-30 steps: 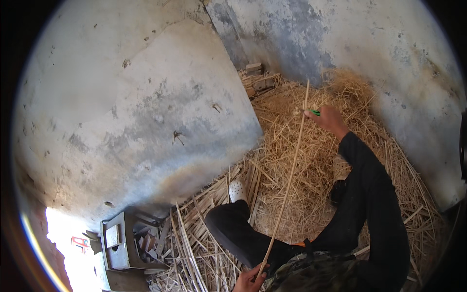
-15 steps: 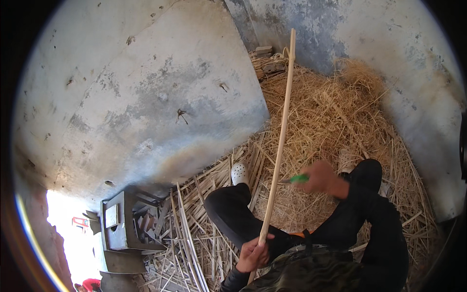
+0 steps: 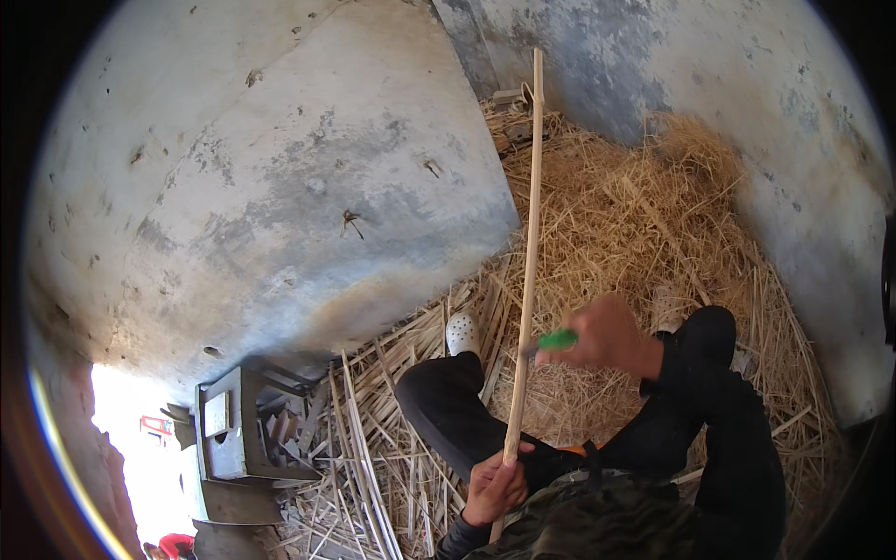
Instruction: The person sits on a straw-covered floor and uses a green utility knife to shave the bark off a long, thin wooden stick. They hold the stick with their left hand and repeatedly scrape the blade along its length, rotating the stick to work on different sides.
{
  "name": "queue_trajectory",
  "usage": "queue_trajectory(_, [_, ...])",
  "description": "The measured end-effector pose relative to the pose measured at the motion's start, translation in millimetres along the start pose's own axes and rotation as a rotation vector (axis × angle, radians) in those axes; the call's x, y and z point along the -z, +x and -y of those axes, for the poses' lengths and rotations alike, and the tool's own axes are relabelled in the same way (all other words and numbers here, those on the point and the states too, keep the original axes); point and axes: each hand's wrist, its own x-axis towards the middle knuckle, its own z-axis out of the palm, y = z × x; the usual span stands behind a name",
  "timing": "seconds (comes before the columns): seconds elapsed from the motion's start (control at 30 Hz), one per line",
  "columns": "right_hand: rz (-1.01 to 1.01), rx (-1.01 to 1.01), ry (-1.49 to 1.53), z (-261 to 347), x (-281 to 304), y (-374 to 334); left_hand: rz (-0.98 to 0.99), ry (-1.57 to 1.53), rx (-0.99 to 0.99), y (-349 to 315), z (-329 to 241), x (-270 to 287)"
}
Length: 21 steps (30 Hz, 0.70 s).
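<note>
A long pale wooden strip (image 3: 530, 243), perhaps split bamboo, rises from my lap and leans slightly away from me. My left hand (image 3: 496, 486) is wrapped round its lower end. My right hand (image 3: 611, 334) grips the green handle of a knife (image 3: 557, 340). The short dark blade meets the strip's right side around mid-length; motion blurs it a little. A thin curl of wood hangs near the strip's far tip. Under the strip lie my bent legs in black trousers, with a white clog (image 3: 461, 334) on one foot.
Pale shavings (image 3: 635, 224) are heaped ahead, against the grey plastered wall (image 3: 308, 177). More strips (image 3: 359, 448) lie at the left beside a metal box-like frame (image 3: 224, 425) holding scraps. A person in red (image 3: 175, 545) shows at the bright opening, lower left.
The strip's far end has swung left and now stands more upright. My right hand has brought the knife slightly left, and its blade now meets the strip. My left hand keeps its grip.
</note>
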Motion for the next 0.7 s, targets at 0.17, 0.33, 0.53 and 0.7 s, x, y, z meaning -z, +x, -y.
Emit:
queue_trajectory(0.17, [0.182,-0.032,0.027,3.9,-6.4,-6.4,-0.101,0.13,-0.023,-0.9,2.8,1.3])
queue_trajectory(0.33, [0.17,-0.097,-0.003,-14.0,-11.8,17.0,-0.182,0.244,-0.049,-5.7,-3.8,-6.5])
queue_trajectory(0.53, [0.159,0.034,0.104,11.3,-18.8,2.3,-0.181,0.254,0.008,-11.8,-1.3,-3.1])
queue_trajectory(0.7, [0.357,-0.162,0.06,-12.8,-30.2,8.9,-0.181,0.2,0.039,-10.5,1.3,-3.8])
